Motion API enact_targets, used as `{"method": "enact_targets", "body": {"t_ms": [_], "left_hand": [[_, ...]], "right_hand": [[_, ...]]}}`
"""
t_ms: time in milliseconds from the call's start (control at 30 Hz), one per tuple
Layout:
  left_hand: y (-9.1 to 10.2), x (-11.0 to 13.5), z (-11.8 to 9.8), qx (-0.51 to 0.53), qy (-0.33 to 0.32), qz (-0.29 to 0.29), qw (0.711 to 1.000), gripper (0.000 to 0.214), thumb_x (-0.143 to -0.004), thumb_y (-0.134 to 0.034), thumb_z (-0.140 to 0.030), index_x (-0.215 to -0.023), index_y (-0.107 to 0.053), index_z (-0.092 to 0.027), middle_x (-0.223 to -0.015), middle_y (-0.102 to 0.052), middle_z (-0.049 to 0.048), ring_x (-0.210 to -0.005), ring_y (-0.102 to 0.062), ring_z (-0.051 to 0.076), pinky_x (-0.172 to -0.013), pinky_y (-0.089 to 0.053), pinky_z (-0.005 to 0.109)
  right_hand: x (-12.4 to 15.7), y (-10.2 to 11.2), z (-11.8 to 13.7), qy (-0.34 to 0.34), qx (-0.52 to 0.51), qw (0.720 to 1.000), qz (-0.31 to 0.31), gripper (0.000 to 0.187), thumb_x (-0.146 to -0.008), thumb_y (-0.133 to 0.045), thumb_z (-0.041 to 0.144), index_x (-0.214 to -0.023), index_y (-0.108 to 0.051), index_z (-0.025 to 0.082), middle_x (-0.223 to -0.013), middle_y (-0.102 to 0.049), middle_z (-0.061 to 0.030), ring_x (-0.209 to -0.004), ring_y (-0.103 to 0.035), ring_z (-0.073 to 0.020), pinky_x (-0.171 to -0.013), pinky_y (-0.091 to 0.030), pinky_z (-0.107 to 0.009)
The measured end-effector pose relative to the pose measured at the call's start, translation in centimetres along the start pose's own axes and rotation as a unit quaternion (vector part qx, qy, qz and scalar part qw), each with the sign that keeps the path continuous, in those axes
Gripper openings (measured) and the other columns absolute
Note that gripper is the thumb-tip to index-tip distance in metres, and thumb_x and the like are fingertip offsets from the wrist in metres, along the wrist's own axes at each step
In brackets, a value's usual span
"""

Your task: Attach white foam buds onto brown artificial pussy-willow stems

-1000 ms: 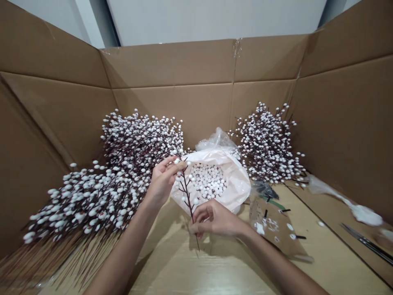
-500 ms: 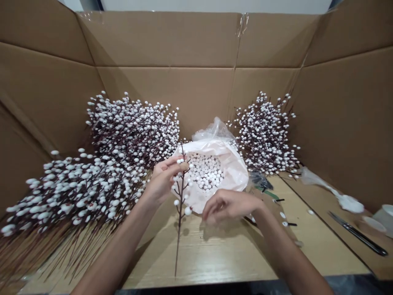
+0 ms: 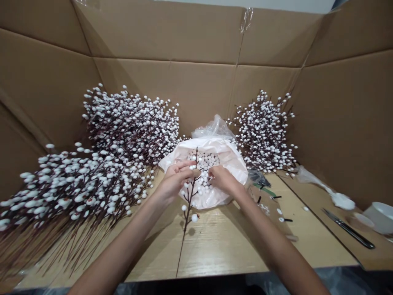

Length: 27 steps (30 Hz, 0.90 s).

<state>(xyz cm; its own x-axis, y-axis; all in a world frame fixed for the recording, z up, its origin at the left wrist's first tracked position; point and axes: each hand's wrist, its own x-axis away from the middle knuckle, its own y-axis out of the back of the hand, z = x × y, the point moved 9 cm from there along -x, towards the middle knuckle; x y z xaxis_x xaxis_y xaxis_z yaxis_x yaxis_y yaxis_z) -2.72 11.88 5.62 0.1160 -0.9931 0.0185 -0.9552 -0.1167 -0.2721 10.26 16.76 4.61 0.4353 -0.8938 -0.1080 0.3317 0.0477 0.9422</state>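
Note:
My left hand (image 3: 176, 180) pinches a dark brown artificial berry branch (image 3: 188, 213) near its upper end. The branch leans slightly, its bare stem reaching down toward the table's front edge. A few white berries sit on its side twigs, a larger one low on the right. Behind it lies an open white plastic bag (image 3: 235, 159) of loose white berries (image 3: 208, 159). My right hand (image 3: 223, 179) is over the bag's mouth, fingers curled together down at the berries. Whatever its fingertips hold is hidden.
Berry branches are heaped at the left (image 3: 92, 180) and back left (image 3: 132, 123), with another bunch (image 3: 264, 131) at back right. To the right lie a utility knife (image 3: 348, 228), a white cup (image 3: 379, 217) and small scraps. Cardboard walls (image 3: 166, 35) surround the table.
My right hand has moved from in front of the bag up and over the berries in it. My left hand has shifted slightly right and down with the branch.

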Motion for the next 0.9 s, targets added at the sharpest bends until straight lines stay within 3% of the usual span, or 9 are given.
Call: {"method": "enact_targets", "body": {"t_ms": [200,333,467,633,700,767,900], "left_hand": [[-0.3,0.4,0.2,-0.003,0.014,-0.011,1.0,0.038,-0.044,-0.077,-0.014,-0.081,-0.07,-0.011,-0.051,-0.062,0.0006,-0.046,-0.051,0.011,-0.046,-0.033,0.021],[-0.4,0.7,0.2,0.01,0.019,-0.011,1.0,0.04,-0.043,-0.078,-0.014,-0.082,-0.069,-0.012,-0.053,-0.064,0.0009,-0.046,-0.053,0.011,-0.046,-0.034,0.021],[-0.6,0.9,0.3,0.021,0.028,-0.009,0.999,0.041,-0.043,-0.079,-0.013,-0.083,-0.068,-0.013,-0.057,-0.066,0.001,-0.048,-0.056,0.012,-0.047,-0.037,0.021],[-0.6,0.9,0.4,0.017,0.021,-0.011,1.0,0.036,-0.046,-0.078,-0.014,-0.081,-0.068,-0.014,-0.054,-0.065,-0.0006,-0.047,-0.054,0.011,-0.045,-0.033,0.02],[-0.7,1.0,0.3,0.022,0.018,-0.012,1.0,0.035,-0.046,-0.078,-0.013,-0.08,-0.068,-0.015,-0.055,-0.066,-0.0003,-0.049,-0.056,0.012,-0.044,-0.032,0.02],[-0.8,1.1,0.2,0.035,0.015,-0.011,0.999,0.033,-0.046,-0.077,-0.011,-0.077,-0.068,-0.015,-0.055,-0.066,0.0,-0.049,-0.056,0.012,-0.045,-0.033,0.021],[-1.3,1.4,0.1,0.058,0.023,-0.001,0.998,0.033,-0.043,-0.076,-0.009,-0.075,-0.068,-0.015,-0.052,-0.066,-0.0007,-0.047,-0.056,0.012,-0.047,-0.037,0.021]], "right_hand": [[0.0,0.0,-0.4,0.009,-0.006,1.0,-0.006,0.027,-0.069,-0.046,-0.006,-0.079,-0.065,0.011,-0.08,-0.067,-0.0112,-0.076,-0.06,-0.0187,-0.063,-0.039,-0.026],[0.7,2.1,-0.3,0.064,-0.165,0.984,-0.035,0.018,-0.081,-0.048,0.007,-0.085,-0.065,0.013,-0.092,-0.068,-0.0094,-0.084,-0.06,-0.0167,-0.073,-0.043,-0.027],[1.2,3.4,-1.1,0.073,-0.382,0.92,-0.041,0.014,-0.081,-0.059,0.03,-0.083,-0.065,0.017,-0.086,-0.066,-0.0055,-0.081,-0.059,-0.0154,-0.076,-0.046,-0.03],[1.8,2.6,-0.7,0.057,-0.626,0.777,0.03,0.018,-0.074,-0.069,0.033,-0.078,-0.06,0.018,-0.086,-0.065,-0.0032,-0.082,-0.063,-0.0143,-0.084,-0.05,-0.034],[2.1,2.5,-0.2,0.052,-0.669,0.74,0.048,0.02,-0.07,-0.073,0.031,-0.079,-0.059,0.019,-0.086,-0.067,-0.0036,-0.083,-0.065,-0.0152,-0.088,-0.049,-0.035],[2.3,2.4,0.2,0.045,-0.683,0.727,0.051,0.026,-0.066,-0.076,0.029,-0.083,-0.059,0.02,-0.084,-0.068,-0.0025,-0.08,-0.065,-0.0149,-0.086,-0.05,-0.034],[2.5,2.4,0.3,0.018,-0.673,0.739,0.025,0.034,-0.053,-0.082,0.025,-0.083,-0.065,0.021,-0.078,-0.065,0.0017,-0.069,-0.062,-0.0109,-0.077,-0.051,-0.029]]}}
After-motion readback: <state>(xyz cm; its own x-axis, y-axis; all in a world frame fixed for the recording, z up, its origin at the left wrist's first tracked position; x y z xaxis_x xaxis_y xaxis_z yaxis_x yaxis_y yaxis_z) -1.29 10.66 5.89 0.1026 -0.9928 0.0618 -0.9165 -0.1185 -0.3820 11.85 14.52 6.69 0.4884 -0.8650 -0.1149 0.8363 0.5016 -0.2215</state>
